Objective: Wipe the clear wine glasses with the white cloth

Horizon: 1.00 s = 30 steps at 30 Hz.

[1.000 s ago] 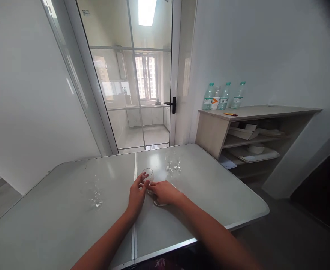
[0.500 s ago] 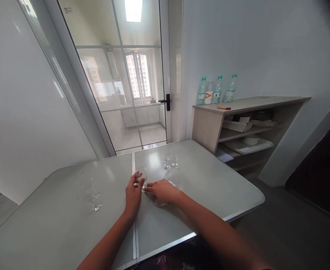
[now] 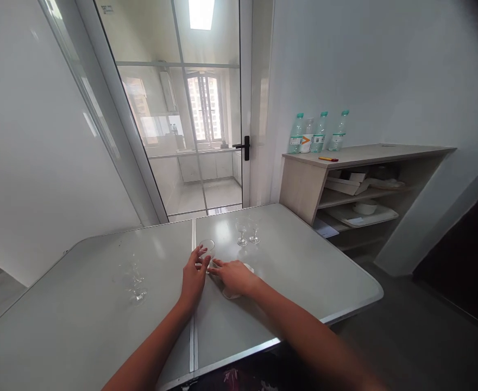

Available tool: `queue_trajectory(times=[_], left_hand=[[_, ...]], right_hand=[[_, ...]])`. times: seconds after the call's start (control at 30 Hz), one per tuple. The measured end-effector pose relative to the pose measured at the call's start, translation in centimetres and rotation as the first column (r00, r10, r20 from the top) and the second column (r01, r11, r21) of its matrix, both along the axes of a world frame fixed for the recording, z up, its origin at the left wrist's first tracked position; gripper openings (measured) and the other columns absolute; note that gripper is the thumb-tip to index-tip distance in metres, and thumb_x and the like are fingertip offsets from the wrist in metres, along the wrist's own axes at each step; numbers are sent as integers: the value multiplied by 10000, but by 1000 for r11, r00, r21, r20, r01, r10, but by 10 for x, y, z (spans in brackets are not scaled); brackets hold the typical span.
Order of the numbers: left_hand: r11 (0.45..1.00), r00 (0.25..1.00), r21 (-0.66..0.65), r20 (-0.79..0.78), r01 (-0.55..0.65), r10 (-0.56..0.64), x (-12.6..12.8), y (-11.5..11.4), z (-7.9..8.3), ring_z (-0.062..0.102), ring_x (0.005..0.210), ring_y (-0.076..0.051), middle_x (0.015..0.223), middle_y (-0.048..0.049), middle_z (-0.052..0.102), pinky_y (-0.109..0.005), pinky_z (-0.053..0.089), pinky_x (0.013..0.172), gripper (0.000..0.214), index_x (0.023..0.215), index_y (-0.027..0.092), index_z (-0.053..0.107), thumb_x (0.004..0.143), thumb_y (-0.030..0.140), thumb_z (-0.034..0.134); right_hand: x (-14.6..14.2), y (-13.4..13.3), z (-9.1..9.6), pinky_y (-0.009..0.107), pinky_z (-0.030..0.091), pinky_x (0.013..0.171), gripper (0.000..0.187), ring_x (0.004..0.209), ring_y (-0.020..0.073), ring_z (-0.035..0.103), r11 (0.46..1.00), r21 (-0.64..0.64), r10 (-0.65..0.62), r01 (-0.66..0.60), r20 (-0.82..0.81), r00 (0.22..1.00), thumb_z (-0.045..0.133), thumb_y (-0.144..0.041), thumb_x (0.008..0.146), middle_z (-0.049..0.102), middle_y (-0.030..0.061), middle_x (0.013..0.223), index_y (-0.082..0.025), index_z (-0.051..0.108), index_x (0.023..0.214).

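Observation:
A small clear stemmed glass (image 3: 207,248) stands near the middle of the grey table (image 3: 304,271). My left hand (image 3: 193,276) curls round its bowl from the left. My right hand (image 3: 233,276) lies on a white cloth (image 3: 233,292), its fingers reaching to the foot of the glass. Two more stemmed glasses (image 3: 247,232) stand farther back. Another pair of clear glasses (image 3: 135,282) stands to the left, hard to make out.
A glass door (image 3: 190,108) with a black handle stands behind the table. To the right a wooden shelf unit (image 3: 369,163) carries several water bottles (image 3: 318,132) and a red pen (image 3: 328,159), with boxes and a bowl on its shelves.
Both hands stay at the glass. My left fingers have shifted a little round the bowl. The camera has swung slightly.

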<state>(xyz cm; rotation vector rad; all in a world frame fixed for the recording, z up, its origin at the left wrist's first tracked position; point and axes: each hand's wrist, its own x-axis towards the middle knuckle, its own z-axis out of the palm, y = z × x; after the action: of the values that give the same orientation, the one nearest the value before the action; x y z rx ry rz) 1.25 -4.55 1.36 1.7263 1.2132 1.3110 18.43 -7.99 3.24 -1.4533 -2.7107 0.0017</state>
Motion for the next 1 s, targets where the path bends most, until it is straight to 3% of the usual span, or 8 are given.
queue_trajectory(times=[0.07,0.23,0.4,0.63,0.73,0.83,1.0], left_hand=[[1000,1000,-24,11,5,-5,-1,2,0,696,994,-234,1329,-139,663,-376,565,807,565,1376,222,544,926,561,581],[999,1000,-42,2,7,-7,-2,3,2,706,918,-229,1297,-142,686,-391,574,800,590,1369,219,567,912,592,585],[999,1000,-33,-10,14,-14,-1,2,1,700,900,-222,1323,-144,673,-397,572,811,628,1403,221,547,908,606,578],[997,1000,-66,-9,29,-30,0,-2,2,692,979,-225,1379,-149,634,-393,543,866,624,1423,242,506,910,588,590],[999,998,-37,-57,-14,12,1,-4,1,671,961,-222,1350,-144,648,-409,517,878,532,1329,235,541,924,579,566],[999,996,-37,-86,-39,35,2,-5,0,655,945,-221,1307,-135,661,-407,507,864,467,1243,227,554,938,580,532],[995,995,-83,-86,-48,41,3,-6,-5,655,918,-227,1154,-116,681,-370,518,778,462,1153,215,602,934,611,508]], right_hand=[[-1,0,-2,327,551,724,778,945,254,724,1000,2,-4,4,1,1000,678,-257,732,502,109,1499,-319,451,1473],[-2,0,-3,317,543,708,700,911,243,720,1000,-11,-10,10,-11,1000,622,-223,785,640,75,1299,-324,466,1460],[-2,0,-2,311,541,734,728,942,243,717,998,-29,-48,47,-33,998,659,-220,746,638,61,1317,-345,490,1442],[2,-2,0,354,559,795,759,970,280,728,983,-85,-162,161,-6,987,679,-202,749,605,142,1386,-279,459,1471],[5,-2,1,384,558,847,792,1044,318,715,938,-110,-325,328,40,945,694,-169,747,537,244,1447,-179,436,1495],[10,2,-1,401,548,876,688,1140,372,673,880,-122,-454,459,68,888,693,-131,740,574,328,1365,-64,535,1406],[33,14,-4,428,541,868,560,1157,401,659,791,-165,-581,589,98,808,668,-124,753,685,322,1182,-28,633,1303]])
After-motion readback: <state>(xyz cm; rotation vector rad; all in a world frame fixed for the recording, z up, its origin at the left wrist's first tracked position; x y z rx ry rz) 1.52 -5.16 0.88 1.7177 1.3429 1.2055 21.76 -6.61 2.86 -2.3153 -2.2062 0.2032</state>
